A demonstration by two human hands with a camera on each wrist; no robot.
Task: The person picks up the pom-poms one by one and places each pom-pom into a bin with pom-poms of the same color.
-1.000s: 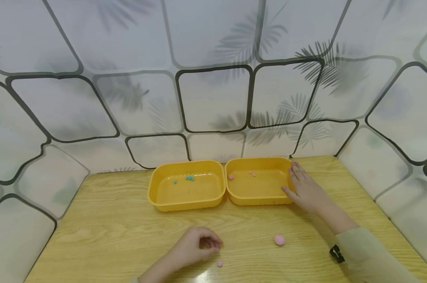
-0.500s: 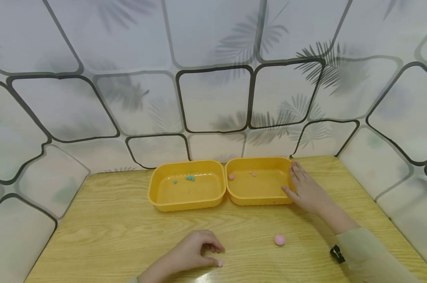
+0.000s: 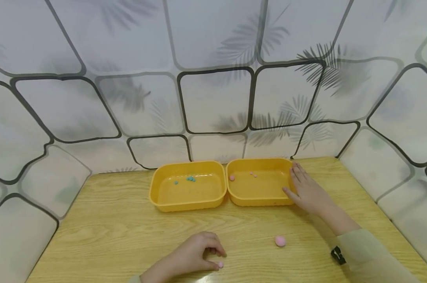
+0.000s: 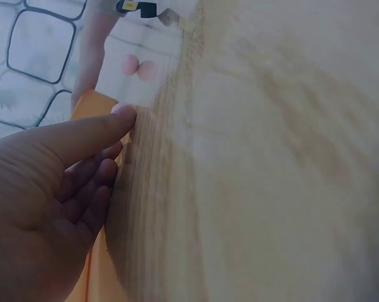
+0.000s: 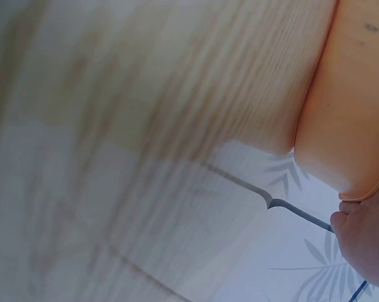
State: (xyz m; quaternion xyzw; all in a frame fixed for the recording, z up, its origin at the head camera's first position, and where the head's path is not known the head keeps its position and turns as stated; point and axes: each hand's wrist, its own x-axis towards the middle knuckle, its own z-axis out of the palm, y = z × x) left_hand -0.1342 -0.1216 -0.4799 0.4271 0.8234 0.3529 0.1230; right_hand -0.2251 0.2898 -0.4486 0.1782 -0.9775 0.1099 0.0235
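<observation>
We find the left hand (image 3: pixel 194 255) low on the desk (image 3: pixel 111 232), near its front edge, fingers curled, with thumb and forefinger closing on a small pink ball (image 3: pixel 220 265) that sits on the wood at their tips; we judge the pinch only just formed, the ball not yet lifted. The right hand (image 3: pixel 307 190) lies flat against the outer right wall of the right tray (image 3: pixel 259 201), fingers straight and relaxed, holding nothing but steadying the tray. That tray has a few pink balls (image 3: pixel 232 177) inside near its far left corner; the left tray (image 3: pixel 186 204), touching it on the side, holds small teal balls (image 3: pixel 190 178) near its far wall. A larger pink ball (image 3: pixel 280 241) lies loose on the desk between the two hands. In the left wrist view the thumb (image 4: pixel 82 135) is stretched toward the wood, but the small ball itself cannot be made out there. In our judgement the pickup calls for a light pinch, since the ball looks soft and would flatten or roll under pressure; the fingers should meet across its middle and rise straight up. We would keep the right hand steady against the tray.
</observation>
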